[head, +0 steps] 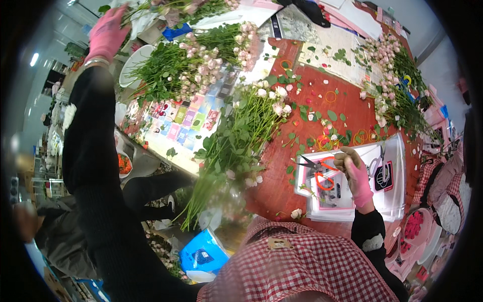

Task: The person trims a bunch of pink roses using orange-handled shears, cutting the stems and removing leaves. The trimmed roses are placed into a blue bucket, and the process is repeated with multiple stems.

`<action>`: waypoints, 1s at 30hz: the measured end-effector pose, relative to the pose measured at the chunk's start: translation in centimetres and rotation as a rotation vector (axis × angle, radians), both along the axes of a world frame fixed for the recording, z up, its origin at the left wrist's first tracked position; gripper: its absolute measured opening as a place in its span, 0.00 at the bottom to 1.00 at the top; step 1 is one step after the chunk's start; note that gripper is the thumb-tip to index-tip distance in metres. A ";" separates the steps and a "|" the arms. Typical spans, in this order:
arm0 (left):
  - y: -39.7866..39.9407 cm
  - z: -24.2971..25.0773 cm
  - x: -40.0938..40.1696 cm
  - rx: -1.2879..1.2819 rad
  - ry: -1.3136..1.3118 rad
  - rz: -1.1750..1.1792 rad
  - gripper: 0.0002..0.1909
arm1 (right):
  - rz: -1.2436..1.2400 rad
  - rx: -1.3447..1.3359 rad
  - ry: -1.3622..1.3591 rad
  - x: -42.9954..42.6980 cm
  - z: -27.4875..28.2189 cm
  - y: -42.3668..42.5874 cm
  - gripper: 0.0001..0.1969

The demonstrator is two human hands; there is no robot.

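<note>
My left hand (107, 36), in a pink glove, is stretched to the far left. Its fingertips are beside rose stems (139, 10) at the top edge; whether they grip any is unclear. My right hand (353, 175), gloved in pink with soiled fingertips, is over a stack of clear plastic sleeves (394, 166). Its curled fingers are beside the orange-handled scissors (320, 171), overlapping a handle in view; I cannot tell whether they hold it. Between my hands lies a bunch of pale roses (260, 113), its stems reaching past the table's near edge, partly blurred.
More pink spray roses lie at the back left (203, 66) and right (388, 81). Loose leaves, petals and rubber bands (330, 97) dot the red tabletop (271, 196). A white bucket (130, 68) stands left. Below the edge is a blue bag (203, 253); another person's leg (151, 192) is close by.
</note>
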State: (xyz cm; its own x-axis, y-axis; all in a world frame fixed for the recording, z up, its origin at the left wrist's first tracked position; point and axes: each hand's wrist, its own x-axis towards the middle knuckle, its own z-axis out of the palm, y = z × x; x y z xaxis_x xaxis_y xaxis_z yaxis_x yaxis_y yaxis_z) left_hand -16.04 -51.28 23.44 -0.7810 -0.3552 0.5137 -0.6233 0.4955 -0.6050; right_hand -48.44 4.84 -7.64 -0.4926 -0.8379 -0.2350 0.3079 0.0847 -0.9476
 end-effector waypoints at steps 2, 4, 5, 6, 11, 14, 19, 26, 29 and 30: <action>-2.4 -2.5 1.0 0.018 0.107 0.237 0.35 | 0.028 0.134 0.119 0.6 -2.5 -0.5 0.17; -2.1 -7.0 0.4 0.035 0.204 0.319 0.37 | 0.080 0.312 0.478 1.6 -4.8 -0.2 0.16; -0.3 -10.3 -0.4 0.145 0.244 0.242 0.33 | 0.102 0.310 0.621 2.3 -5.9 0.0 0.17; 2.4 -13.4 -1.1 0.332 0.153 0.065 0.29 | 0.132 0.396 0.750 2.8 -6.7 0.3 0.17; 24.7 -31.4 -4.5 1.296 -0.134 0.059 0.28 | 0.299 0.397 1.209 4.7 -9.3 0.2 0.20; 29.9 -36.3 -6.0 1.123 0.037 0.048 0.33 | 0.314 0.456 1.285 5.0 -9.7 -0.8 0.19; 28.3 -34.0 -6.5 1.270 0.039 0.321 0.21 | 0.385 0.624 1.237 4.2 -9.5 -1.9 0.20; 30.2 -19.6 0.8 1.615 1.034 -0.027 0.17 | 0.210 0.360 1.310 4.5 -9.7 -1.6 0.24; 34.1 -17.4 4.5 1.721 1.324 -0.073 0.22 | 0.157 0.453 1.433 4.4 -10.0 -0.7 0.23; 35.1 -17.2 5.8 1.769 1.334 -0.096 0.25 | 0.193 0.519 1.402 4.3 -10.0 -0.3 0.22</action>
State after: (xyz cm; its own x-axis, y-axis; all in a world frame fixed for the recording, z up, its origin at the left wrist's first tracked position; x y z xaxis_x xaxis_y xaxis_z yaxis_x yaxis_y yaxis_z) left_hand -10.24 -16.15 6.24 -0.3931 -0.9140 -0.1007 -0.1188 -0.0581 0.9912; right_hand -44.13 4.50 -17.68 -0.4584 -0.8880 0.0368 -0.8502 0.4260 -0.3093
